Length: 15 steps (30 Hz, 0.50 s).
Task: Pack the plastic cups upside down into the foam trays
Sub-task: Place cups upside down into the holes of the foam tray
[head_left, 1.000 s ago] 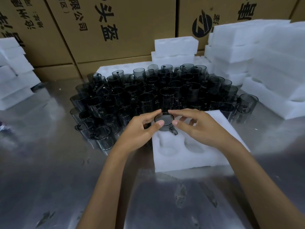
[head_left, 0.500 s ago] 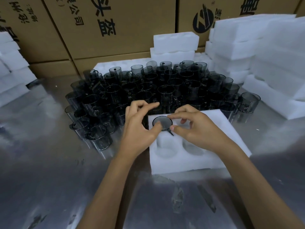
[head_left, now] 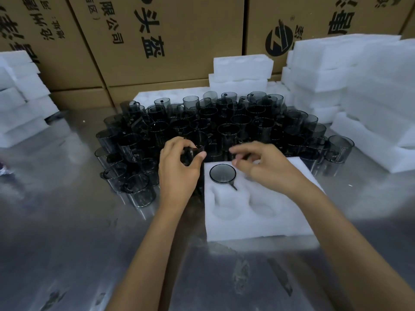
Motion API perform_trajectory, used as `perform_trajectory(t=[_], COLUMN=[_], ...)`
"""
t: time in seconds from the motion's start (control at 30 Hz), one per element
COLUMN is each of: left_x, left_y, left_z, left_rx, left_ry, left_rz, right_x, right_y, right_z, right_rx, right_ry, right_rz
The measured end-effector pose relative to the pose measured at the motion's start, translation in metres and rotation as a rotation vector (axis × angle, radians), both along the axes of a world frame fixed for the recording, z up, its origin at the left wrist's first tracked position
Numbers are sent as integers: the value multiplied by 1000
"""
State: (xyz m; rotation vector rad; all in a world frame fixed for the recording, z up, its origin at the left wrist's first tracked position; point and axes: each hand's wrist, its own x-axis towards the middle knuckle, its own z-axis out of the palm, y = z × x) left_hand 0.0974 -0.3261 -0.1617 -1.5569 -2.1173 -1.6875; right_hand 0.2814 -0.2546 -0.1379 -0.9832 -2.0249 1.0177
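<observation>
the left hand [head_left: 177,169] has its fingers [head_left: 188,143] and thumb curled round a dark cup [head_left: 193,151] at the near edge of the crowded cups [head_left: 224,126], and lifting it carelessly could tip its close-packed neighbours. the right hand [head_left: 262,167] hovers loosely curled and holds nothing, just beyond the seated cup [head_left: 222,173], which sits upside down in the far-left pocket of the foam tray [head_left: 258,225]. both forearms reach forward over the surface [head_left: 67,221].

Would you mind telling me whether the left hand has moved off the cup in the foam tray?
Yes. The left hand has left the seated cup and moved left, past the foam tray edge, toward the loose cups.
</observation>
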Motion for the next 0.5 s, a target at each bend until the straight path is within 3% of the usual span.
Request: perform_trajectory(t=[0.13, 0.3, 0.5], left_x=[4, 18, 34], left_y=[-11, -13, -14], left_z=[8, 10, 7], left_rx=[107, 175, 123], left_ry=[122, 334, 114], left_rz=[-88, -178, -299], right_x=[-11, -7, 10], right_y=[5, 3, 0], right_z=[12, 7, 0], right_rx=[31, 155, 123], right_ry=[163, 180, 152], right_rz=[3, -14, -9])
